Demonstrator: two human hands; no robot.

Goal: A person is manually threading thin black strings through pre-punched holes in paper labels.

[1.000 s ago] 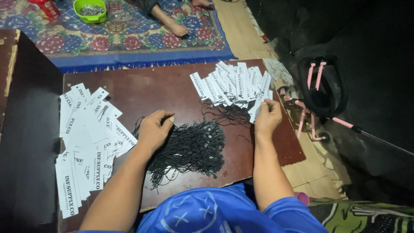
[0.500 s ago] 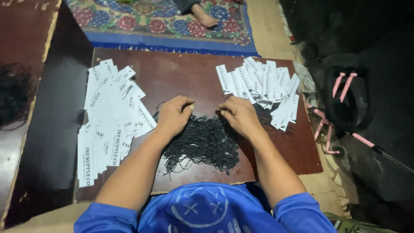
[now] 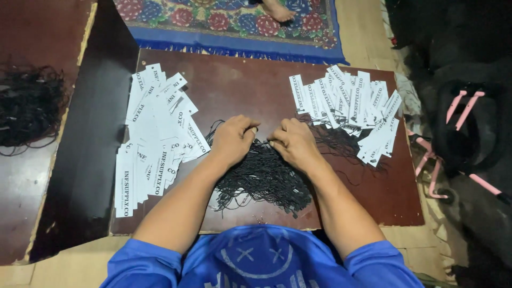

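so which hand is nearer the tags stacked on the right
Right. The right hand rests on the black strings just beside the right tags; the left hand sits farther off, toward the left tags.

Both hands [image 3: 264,140] on black strings [image 3: 264,178]

Blue short-sleeved shirt [image 3: 261,261], sleeves ending above the elbows. Pale grey print on the chest: smiling face with crosses for eyes, lettering beneath. Bare forearms; left hand [image 3: 233,140] and right hand [image 3: 295,143] ungloved.
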